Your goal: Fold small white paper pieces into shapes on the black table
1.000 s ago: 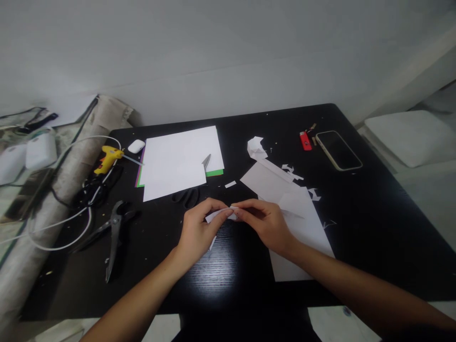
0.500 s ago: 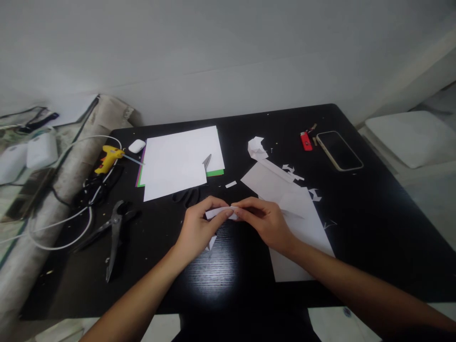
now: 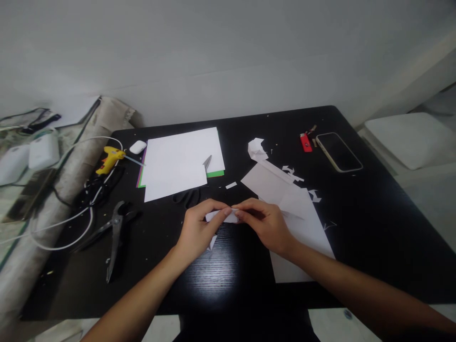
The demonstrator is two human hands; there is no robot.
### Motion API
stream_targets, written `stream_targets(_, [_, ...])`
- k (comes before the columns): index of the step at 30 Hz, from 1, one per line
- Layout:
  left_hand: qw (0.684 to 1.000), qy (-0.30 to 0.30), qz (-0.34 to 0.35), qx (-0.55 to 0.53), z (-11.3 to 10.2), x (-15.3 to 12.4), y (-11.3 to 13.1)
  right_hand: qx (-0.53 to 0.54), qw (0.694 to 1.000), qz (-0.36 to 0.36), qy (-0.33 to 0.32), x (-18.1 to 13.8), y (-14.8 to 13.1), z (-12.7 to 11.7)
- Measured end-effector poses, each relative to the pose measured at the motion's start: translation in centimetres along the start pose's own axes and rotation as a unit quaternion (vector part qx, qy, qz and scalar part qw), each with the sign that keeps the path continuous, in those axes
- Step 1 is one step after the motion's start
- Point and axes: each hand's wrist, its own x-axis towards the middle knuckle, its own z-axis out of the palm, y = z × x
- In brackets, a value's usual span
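Between my two hands is a small strip of folded white paper (image 3: pixel 231 218), held just above the black table. My left hand (image 3: pixel 200 227) pinches it with the thumb in front and the fingers behind. The thumb and fingertips of my right hand (image 3: pixel 265 222) are closed on its right end. A small white folded paper piece (image 3: pixel 212 242) shows below my left hand, partly hidden by it. Black-handled scissors (image 3: pixel 187 196) lie just beyond my left hand, their blades partly under white paper. To the right, white paper sheets (image 3: pixel 302 237) lie partly under my right forearm.
White sheets (image 3: pixel 174 161) over coloured ones lie at the back left. Left of them are a yellow glue gun (image 3: pixel 109 160), pliers (image 3: pixel 116 223) and a white cable (image 3: pixel 90 221). Crumpled paper (image 3: pixel 257 149), paper scraps (image 3: pixel 315 195), a red lighter (image 3: pixel 305 142) and a phone (image 3: pixel 339 152) lie right.
My right fingertips have shifted slightly along the paper's right end, and its front face shows a little more. Both hands otherwise stay in place. The view has shifted very slightly.
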Motion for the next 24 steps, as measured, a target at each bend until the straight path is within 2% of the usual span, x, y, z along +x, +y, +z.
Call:
stream_targets(12, [0.999, 0.016, -0.044, -0.023, 0.17, 0.05, 0.21, 0.021, 0.999, 0.042, -0.01, 0.17, -0.1, -0.12])
stream_targets(18, [1.0, 0.008, 0.003, 0.004, 0.0, 0.02, 0.09, 0.015, 0.999, 0.04, -0.017, 0.23, 0.0, -0.19])
stream_targets(24, [1.0, -0.002, 0.008, 0.012, 0.0, -0.02, -0.16, 0.017, 0.998, 0.051, -0.016, 0.25, -0.26, -0.15])
